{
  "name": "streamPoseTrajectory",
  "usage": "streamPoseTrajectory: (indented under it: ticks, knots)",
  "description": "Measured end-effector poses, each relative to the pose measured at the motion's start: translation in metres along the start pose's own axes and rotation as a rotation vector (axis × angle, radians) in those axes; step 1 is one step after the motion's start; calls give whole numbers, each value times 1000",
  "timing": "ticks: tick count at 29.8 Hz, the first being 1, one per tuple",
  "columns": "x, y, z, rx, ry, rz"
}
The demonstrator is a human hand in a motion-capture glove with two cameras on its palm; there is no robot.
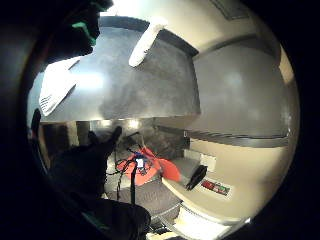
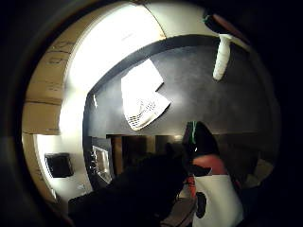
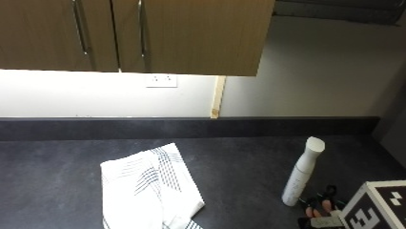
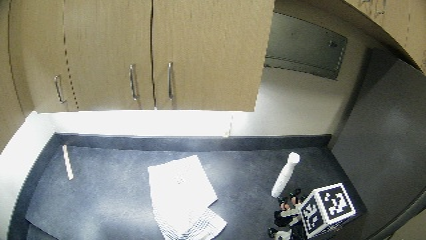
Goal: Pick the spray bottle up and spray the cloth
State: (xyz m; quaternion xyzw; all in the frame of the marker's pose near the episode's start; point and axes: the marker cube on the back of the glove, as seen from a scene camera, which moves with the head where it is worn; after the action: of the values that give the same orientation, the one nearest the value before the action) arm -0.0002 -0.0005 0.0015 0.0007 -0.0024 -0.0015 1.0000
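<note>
My gloved right hand (image 3: 320,210) sits at the near edge of the dark speckled countertop (image 3: 247,167), about 5 o'clock in the outside view. Only some fingertips and black straps show there; I cannot tell whether the fingers are curled or straight. No contact with the bottle visible.

Just beside the hand, toward 11 o'clock from it, the slim white plastic spray bottle (image 3: 302,171) stands upright on the counter, its angled top uppermost. It stands alone, nothing wrapped round it.

Well apart from the bottle, at 9 o'clock from it, the white cloth with thin dark stripes (image 3: 150,193) lies flat and loosely folded, one corner reaching the near counter edge. Both palm views take in cloth (image 2: 141,97) and bottle (image 2: 221,56) together on the dark surface.

Farther back: a low dark upstand, then a pale wall with a white socket plate (image 3: 161,80) at 12 o'clock. Above it, wooden wall cabinets (image 3: 184,33) with metal bar handles. A thin pale stick (image 4: 67,161) lies on the counter's far left side, at 9 o'clock in the wide view.
</note>
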Motion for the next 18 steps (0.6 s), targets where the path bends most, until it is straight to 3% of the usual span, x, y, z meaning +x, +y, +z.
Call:
streamPoseTrajectory:
  ticks: [18]
  knots:
    - [-6,-6,4,2,-53,1]
